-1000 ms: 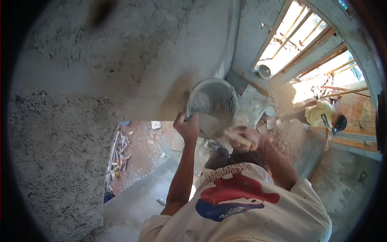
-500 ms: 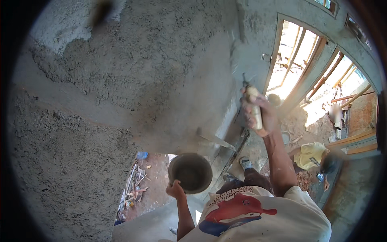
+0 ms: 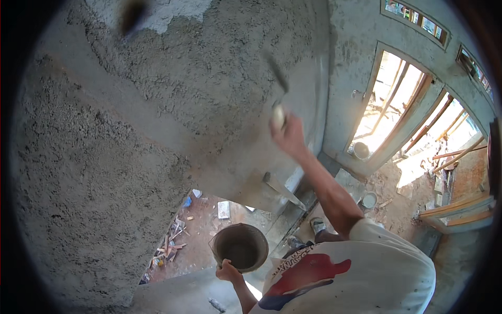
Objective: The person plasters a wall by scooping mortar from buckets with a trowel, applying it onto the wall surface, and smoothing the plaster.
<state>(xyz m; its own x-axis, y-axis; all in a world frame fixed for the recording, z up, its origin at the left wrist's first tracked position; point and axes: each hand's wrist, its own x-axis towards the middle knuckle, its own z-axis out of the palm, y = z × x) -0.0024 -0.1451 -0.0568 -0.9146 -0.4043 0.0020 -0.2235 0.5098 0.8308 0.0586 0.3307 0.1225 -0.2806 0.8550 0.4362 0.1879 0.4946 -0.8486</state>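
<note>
My left hand [image 3: 228,271] grips the near rim of a dark round bucket [image 3: 243,233], which is tilted so its hollow inside shows grey. In my right hand [image 3: 291,135] is a trowel [image 3: 278,117], its pale handle closed in my fingers. The trowel's narrow dark blade is smeared by motion and points up in front of the plastered wall [image 3: 230,89]. Whether the blade touches the wall cannot be told. Grey plaster covers the wall, rough on the left and smoother close to the corner.
Below the wall's lower edge, wood scraps [image 3: 170,248] and a pale block [image 3: 224,210] lie on the ground. A board [image 3: 285,191] juts near the wall's foot. Two buckets, one by the doorway [image 3: 361,150] and another on the floor [image 3: 369,200], stand to the right.
My right hand has swung left with the trowel, from near the corner to before the wall. The bucket sits slightly lower in view. A person in yellow at the right is out of sight.
</note>
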